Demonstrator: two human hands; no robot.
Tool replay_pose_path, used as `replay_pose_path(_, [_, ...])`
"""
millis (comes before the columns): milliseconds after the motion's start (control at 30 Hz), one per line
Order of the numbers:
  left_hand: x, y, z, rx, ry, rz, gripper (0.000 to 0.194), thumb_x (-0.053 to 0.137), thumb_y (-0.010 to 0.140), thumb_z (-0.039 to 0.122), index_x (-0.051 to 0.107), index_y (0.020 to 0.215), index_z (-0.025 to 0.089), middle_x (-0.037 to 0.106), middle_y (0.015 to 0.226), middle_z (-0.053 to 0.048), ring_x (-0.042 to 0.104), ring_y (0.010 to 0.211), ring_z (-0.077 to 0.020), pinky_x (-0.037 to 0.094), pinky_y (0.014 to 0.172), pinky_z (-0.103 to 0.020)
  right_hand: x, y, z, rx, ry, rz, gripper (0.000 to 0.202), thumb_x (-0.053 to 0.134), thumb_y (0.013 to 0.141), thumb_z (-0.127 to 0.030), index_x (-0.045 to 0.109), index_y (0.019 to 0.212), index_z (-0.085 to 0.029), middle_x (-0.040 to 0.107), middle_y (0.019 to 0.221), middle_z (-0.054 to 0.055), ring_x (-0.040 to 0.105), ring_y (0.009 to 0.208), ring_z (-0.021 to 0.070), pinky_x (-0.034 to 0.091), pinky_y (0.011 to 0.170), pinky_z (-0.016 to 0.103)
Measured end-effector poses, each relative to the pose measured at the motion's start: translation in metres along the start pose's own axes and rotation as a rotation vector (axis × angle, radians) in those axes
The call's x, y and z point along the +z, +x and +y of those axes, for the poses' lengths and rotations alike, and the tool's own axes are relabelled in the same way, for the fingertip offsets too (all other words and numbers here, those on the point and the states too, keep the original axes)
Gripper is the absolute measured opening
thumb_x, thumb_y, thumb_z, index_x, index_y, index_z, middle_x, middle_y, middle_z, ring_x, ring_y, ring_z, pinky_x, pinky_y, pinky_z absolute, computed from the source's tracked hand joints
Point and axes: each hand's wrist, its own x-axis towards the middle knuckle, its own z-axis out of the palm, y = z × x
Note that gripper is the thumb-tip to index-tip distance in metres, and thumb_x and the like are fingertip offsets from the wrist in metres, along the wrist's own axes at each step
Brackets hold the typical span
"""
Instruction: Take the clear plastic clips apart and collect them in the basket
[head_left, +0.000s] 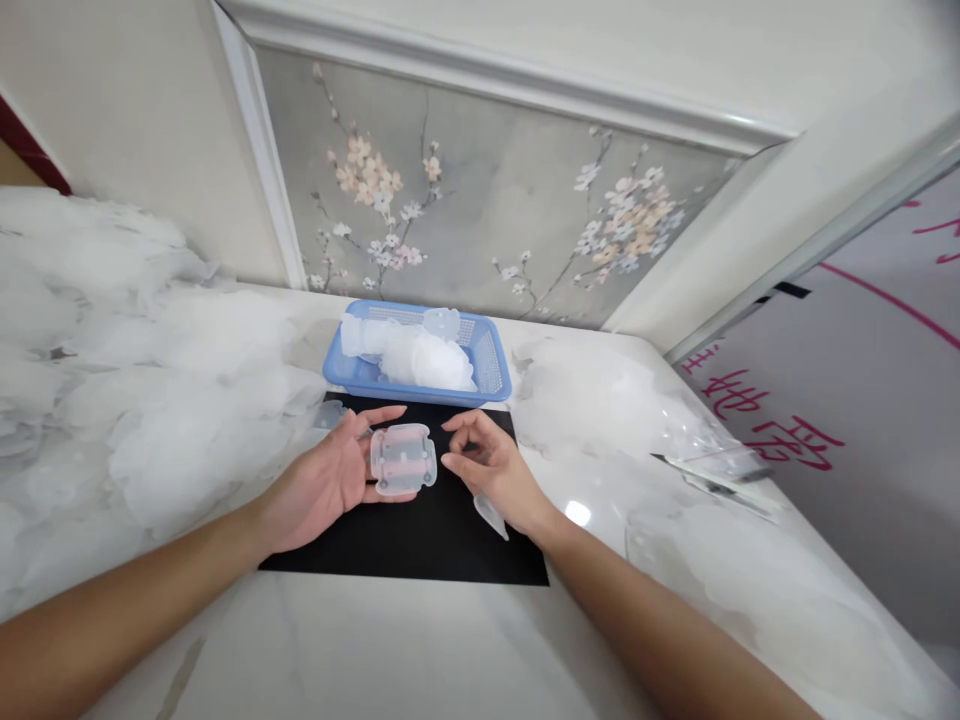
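My left hand [324, 482] is turned palm up with its fingers spread under a clear, pink-tinted plastic piece [403, 460] with a notched outline and small round marks. The piece rests on those fingers, above a black mat [420, 550]. Just to its right, my right hand [487, 462] has curled fingers, its thumb and index tips near each other and apart from the piece. A second translucent piece [491, 515] sticks out from under the right palm, tucked in that hand; its upper part is hidden.
Behind the mat, a blue basket [491, 370] holds several translucent pieces [427, 358]. A large heap of similar pieces [187, 400] covers the left side. Clear plastic bags [592, 400] lie on the right of the white marble-patterned table [420, 650]. A flower-patterned wall panel [480, 190] stands behind.
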Motion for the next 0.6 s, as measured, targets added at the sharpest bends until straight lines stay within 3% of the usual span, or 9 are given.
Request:
replay_pose_path(200, [-0.006, 0.0, -0.001, 0.0, -0.02, -0.076, 0.059, 0.041, 0.092, 0.068, 0.053, 0.133, 0.026, 0.064, 0.127, -0.011, 0.058, 0.121, -0.0336, 0.043, 0.102, -0.061, 0.002, -0.006, 0.003, -0.129, -0.253, -0.046, 0.046, 0.059, 0.081, -0.013, 0.051, 0.123, -0.029, 0.057, 0.102, -0.001, 0.029, 0.046, 0.003, 0.03, 0.048, 0.024])
replay_pose_path(400, [-0.007, 0.002, -0.004, 0.02, 0.017, -0.095, 0.056, 0.039, 0.093, 0.067, 0.054, 0.13, 0.028, 0.065, 0.122, -0.008, 0.059, 0.118, -0.0303, 0.047, 0.099, -0.055, 0.004, -0.011, 0.003, -0.283, -0.41, -0.089, 0.042, 0.065, 0.083, -0.014, 0.059, 0.121, -0.03, 0.052, 0.127, 0.007, 0.03, 0.05, 0.0038, 0.033, 0.048, 0.026])
replay_pose_path(467, [-0.006, 0.002, -0.003, 0.026, 0.067, -0.093, 0.059, 0.036, 0.093, 0.07, 0.052, 0.132, 0.028, 0.063, 0.128, -0.009, 0.059, 0.118, -0.03, 0.048, 0.099, -0.054, 0.005, -0.012, 0.0, -0.329, -0.416, -0.093, 0.028, 0.066, 0.084, -0.018, 0.066, 0.111, -0.028, 0.051, 0.131, 0.008, 0.031, 0.05, 0.0036, 0.035, 0.05, 0.027])
replay_pose_path(533, [-0.007, 0.0, 0.002, 0.036, 0.215, -0.067, 0.059, 0.036, 0.093, 0.069, 0.048, 0.136, 0.03, 0.058, 0.137, -0.01, 0.062, 0.115, -0.0293, 0.049, 0.098, -0.052, 0.005, -0.011, -0.002, -0.302, -0.341, -0.083, 0.007, 0.066, 0.087, -0.026, 0.069, 0.093, -0.024, 0.058, 0.124, 0.007, 0.032, 0.05, 0.0035, 0.037, 0.052, 0.028])
replay_pose_path(600, [-0.012, -0.002, 0.011, 0.075, 0.531, 0.018, 0.053, 0.043, 0.095, 0.062, 0.044, 0.139, 0.033, 0.054, 0.143, -0.009, 0.064, 0.11, -0.0276, 0.049, 0.097, -0.05, 0.005, -0.009, -0.003, -0.166, -0.166, -0.033, 0.016, 0.067, 0.087, -0.037, 0.065, 0.082, -0.022, 0.066, 0.093, 0.003, 0.032, 0.047, 0.0045, 0.034, 0.049, 0.026])
